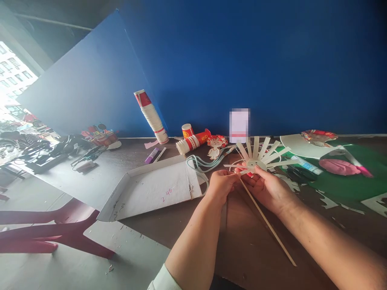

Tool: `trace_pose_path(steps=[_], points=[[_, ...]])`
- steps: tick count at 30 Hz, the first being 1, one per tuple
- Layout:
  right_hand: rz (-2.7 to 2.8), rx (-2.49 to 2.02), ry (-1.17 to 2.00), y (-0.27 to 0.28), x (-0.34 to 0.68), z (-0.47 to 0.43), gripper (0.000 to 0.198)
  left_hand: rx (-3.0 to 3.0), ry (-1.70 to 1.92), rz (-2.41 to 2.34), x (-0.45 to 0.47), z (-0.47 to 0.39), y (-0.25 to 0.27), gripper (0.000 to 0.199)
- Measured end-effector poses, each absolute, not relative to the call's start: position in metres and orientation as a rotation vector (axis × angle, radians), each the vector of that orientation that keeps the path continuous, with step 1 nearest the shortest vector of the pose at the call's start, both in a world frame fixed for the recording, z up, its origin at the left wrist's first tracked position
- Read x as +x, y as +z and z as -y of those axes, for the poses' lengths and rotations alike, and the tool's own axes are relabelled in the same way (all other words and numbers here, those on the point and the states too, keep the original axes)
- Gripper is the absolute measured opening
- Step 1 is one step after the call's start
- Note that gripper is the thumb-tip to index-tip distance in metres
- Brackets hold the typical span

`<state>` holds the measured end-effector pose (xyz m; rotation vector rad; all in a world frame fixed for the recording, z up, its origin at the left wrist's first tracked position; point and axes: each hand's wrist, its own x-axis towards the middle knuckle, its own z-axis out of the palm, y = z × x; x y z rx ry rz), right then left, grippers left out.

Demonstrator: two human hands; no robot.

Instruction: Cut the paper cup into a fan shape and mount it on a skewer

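A paper cup cut into strips [252,159] is held up over the table, its white strips spread like a fan around the round base. My right hand [270,187] grips it near the base, thumb on top and fingers beneath. At its left side my left hand [223,184] is closed in a pinch on one of the strips. A thin wooden stick [267,221] slants from below the hands toward the lower right; whether it touches the cup or the fingers is hidden. Some red shows under the base.
An open white cardboard box [157,189] stands left of my hands. Behind are stacked paper cups [151,117], a purple marker [151,156], a paper lion figure [215,146] and coiled cables [202,161]. Paper scraps [328,200] and a green sheet [359,177] lie right. A red chair [72,229] is left.
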<state>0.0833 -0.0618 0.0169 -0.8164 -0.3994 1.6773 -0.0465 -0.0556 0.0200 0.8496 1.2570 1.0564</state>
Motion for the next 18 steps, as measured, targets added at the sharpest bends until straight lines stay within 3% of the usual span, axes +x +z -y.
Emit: trace_pose_path(steps=[18], points=[[0.431, -0.82, 1.69, 0.0123, 0.0867, 0.0596, 0.03, 0.791, 0.948, -1.188, -0.0491, 0.0604, 0.0254, 0.027]])
